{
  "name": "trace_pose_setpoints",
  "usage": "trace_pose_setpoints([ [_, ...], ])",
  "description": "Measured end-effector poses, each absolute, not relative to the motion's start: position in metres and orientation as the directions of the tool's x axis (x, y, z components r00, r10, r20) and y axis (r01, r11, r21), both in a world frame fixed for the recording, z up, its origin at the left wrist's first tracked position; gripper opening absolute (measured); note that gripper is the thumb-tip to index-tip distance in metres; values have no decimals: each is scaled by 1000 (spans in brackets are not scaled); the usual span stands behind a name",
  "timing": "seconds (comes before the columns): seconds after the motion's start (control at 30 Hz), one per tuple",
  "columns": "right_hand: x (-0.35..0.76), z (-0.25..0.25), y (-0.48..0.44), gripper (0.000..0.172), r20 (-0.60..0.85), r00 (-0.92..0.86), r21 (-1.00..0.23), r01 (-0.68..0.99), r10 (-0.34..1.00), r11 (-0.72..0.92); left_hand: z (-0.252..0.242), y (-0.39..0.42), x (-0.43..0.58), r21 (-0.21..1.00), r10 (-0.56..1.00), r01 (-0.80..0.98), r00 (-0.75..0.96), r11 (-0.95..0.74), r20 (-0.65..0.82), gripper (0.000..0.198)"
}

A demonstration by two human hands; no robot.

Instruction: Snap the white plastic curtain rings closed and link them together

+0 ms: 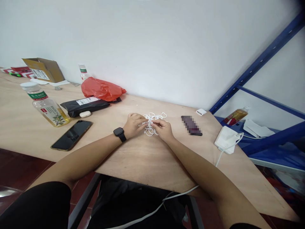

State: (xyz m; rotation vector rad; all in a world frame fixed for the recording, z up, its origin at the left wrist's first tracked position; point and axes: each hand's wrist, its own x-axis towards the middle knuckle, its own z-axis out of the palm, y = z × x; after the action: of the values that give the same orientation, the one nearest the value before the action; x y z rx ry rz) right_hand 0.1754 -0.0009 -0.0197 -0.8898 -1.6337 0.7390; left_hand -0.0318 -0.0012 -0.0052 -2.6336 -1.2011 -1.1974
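Observation:
A cluster of thin white plastic rings [149, 131] lies on the wooden table in front of me, some of them overlapping. My left hand [134, 125], with a black watch on its wrist, pinches part of the cluster from the left. From the right, my right hand [163, 129] pinches the same cluster between thumb and fingers. The fingertips of both hands almost meet at the middle, where the exact parts they grip are too small to make out. Several rings stick out behind and below the fingers.
Left on the table [143, 165] are a phone [71, 135], a bottle [51, 108], a white earbud case [85, 114], a black package [83, 105], a red bag [102, 89] and a carton [45, 70]. Right are a blurred-out phone [192, 125], a white charger [200, 112], a white box [227, 139] with cable and blue shelving [258, 63].

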Motion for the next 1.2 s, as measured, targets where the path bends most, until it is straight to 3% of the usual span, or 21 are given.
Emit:
trace_pose_setpoints([
  [0.2, 175, -15, -7, 12, 589, -244, -726, 260, 770, 637, -6, -3, -28, 211, 501, 555, 444, -805, 743, 21],
  [0.53, 174, -12, -11, 10, 623, -283, -668, 293, 729, 684, -2, -4, -31, 221, 472, 503, 452, -836, 756, 18],
  [0.8, 174, -5, -12, 9, 736, -322, -532, 268, 595, 803, 0, -7, -28, 221, 477, 510, 451, -831, 755, 19],
  [1.2, 174, -3, -15, 10, 741, -328, -499, 315, 586, 807, 5, -12, -26, 174, 431, 506, 449, -844, 783, 20],
])
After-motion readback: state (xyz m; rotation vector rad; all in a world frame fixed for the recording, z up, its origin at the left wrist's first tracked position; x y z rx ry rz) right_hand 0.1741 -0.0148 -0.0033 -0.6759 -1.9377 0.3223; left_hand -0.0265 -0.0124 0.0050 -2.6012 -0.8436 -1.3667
